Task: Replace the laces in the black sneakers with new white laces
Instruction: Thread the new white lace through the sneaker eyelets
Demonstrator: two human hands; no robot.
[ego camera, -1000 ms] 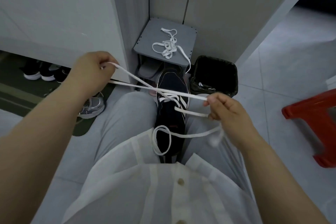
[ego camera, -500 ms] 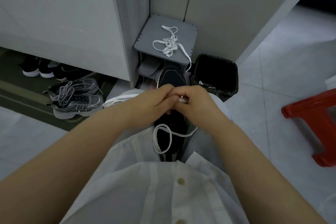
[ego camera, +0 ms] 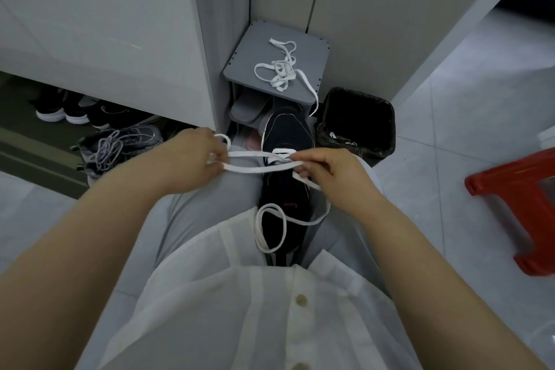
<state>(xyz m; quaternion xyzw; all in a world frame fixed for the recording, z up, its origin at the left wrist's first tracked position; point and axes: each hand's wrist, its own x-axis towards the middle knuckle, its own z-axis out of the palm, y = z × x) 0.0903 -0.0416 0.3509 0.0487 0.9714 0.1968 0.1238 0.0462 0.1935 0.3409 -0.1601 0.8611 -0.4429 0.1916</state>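
Person is sitting, looking down at the lap. The black sneaker [ego camera: 285,132] is lying between the knees, toe pointing away toward a grey rack [ego camera: 312,51], heel hidden under the hem of a white shirt [ego camera: 270,294].

The left hand [ego camera: 192,159] is hovering over the left thigh. Its fingers [ego camera: 211,149] are curling in and pinching the white lace [ego camera: 255,163], with a small loop of it poking out just above the knuckles. Two flat strands are running from this hand across the sneaker's front to the right hand [ego camera: 333,173].

The right hand is hanging over the sneaker's right edge. Its fingers [ego camera: 312,156] are bending and pinching the same strands. Below that grip the lace is dropping down and is lying in a slack loop over the sneaker's opening. One white bar of lace is showing across the front eyelets; how many eyelets are threaded, I cannot tell.

A second lace [ego camera: 280,71] is lying tangled on top of the rack, one end dangling over its near edge. A black bin [ego camera: 357,105] is standing just right of the rack. Grey trainers [ego camera: 120,144] are sitting on the floor left of the knee. A red stool [ego camera: 516,198] is standing well apart on the right.
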